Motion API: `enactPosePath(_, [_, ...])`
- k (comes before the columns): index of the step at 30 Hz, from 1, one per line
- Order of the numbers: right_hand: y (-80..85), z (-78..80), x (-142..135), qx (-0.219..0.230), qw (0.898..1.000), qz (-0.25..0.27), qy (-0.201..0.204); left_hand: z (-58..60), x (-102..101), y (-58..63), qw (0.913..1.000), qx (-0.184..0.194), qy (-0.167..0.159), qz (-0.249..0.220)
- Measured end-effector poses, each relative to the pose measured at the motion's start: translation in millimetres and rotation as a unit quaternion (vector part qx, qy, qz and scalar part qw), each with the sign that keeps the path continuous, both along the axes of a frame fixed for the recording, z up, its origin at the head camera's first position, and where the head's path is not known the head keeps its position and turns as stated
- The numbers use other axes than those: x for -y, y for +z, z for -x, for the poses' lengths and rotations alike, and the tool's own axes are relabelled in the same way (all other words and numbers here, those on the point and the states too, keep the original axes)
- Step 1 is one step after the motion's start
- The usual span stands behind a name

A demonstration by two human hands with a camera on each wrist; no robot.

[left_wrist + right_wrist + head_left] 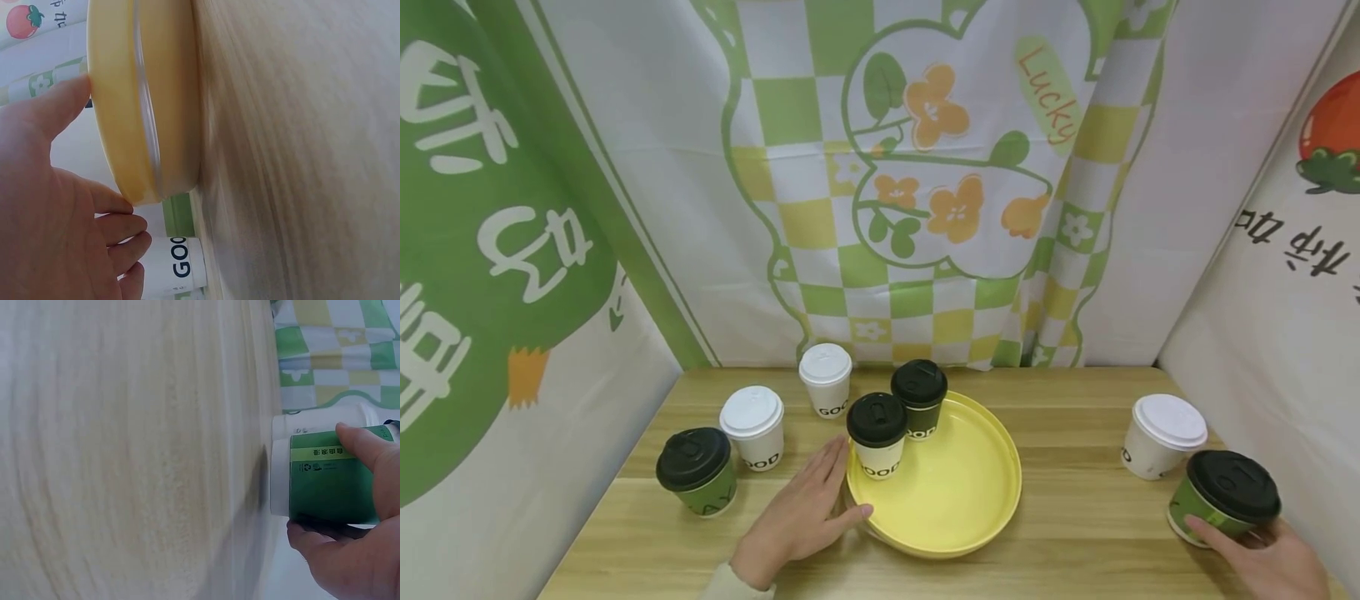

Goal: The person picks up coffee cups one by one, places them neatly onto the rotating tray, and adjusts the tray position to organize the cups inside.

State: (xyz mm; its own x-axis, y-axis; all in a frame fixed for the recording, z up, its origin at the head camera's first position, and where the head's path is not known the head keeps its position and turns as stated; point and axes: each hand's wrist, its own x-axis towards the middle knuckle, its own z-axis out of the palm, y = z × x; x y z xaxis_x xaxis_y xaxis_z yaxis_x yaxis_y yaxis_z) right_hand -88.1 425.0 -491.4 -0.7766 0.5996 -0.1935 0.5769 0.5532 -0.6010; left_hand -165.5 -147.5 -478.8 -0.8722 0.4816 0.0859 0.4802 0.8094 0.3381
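Observation:
My left hand [801, 512] rests against the left edge of a round yellow tray [962, 492]; in the left wrist view its thumb and index finger touch the rim. On the tray's left side stand a white paper cup with a black lid [877, 421] and a dark green cup with a black lid [920, 383]. At the far right, my right hand [1273, 558] grips a green paper cup with a black lid [1232, 485]. The right wrist view shows thumb and fingers around that green cup [331, 481], its white base close to the tabletop.
A white-lidded cup [1165, 433] stands just behind the gripped cup. Left of the tray are two white-lidded cups, one nearer [752, 425] and one farther [826, 379], plus a green black-lidded cup [697, 471]. Printed curtains [925, 317] hang around the wooden table [1075, 517].

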Motion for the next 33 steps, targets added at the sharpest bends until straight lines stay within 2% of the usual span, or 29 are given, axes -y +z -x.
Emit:
enactPosePath(4, [7.7,-3.5,7,-0.001,1.000,-0.002,0.019,-1.6,1,-0.4,1.0000,0.002,0.001,-0.001])
enactPosePath(7, [13.6,-5.7,13,0.015,0.999,0.020,0.043,-2.5,1,-0.8,1.0000,0.004,0.002,-0.003])
enactPosePath(12, [21.7,-6.3,26,0.051,0.992,0.050,0.103,-4.7,1,-0.7,0.9999,0.006,0.006,-0.006])
enactPosePath(17, [32.3,-5.9,44,0.041,0.986,0.055,0.154,-6.7,1,-0.6,0.9999,0.011,0.006,-0.008])
enactPosePath(23, [52.0,-7.4,72,-0.008,0.977,0.053,0.205,-6.1,0,0.4,1.0000,0.005,0.001,-0.008])
enactPosePath(26, [59.8,-6.5,88,-0.048,0.972,0.041,0.228,-5.4,0,0.8,1.0000,0.002,-0.004,-0.005])
enactPosePath(29, [64.4,-2.2,110,-0.091,0.964,0.044,0.245,-5.0,0,1.0,1.0000,0.004,-0.005,-0.004])
enactPosePath(33, [69.0,7.2,142,-0.151,0.948,0.073,0.269,-5.3,0,1.4,1.0000,0.002,-0.001,-0.002])
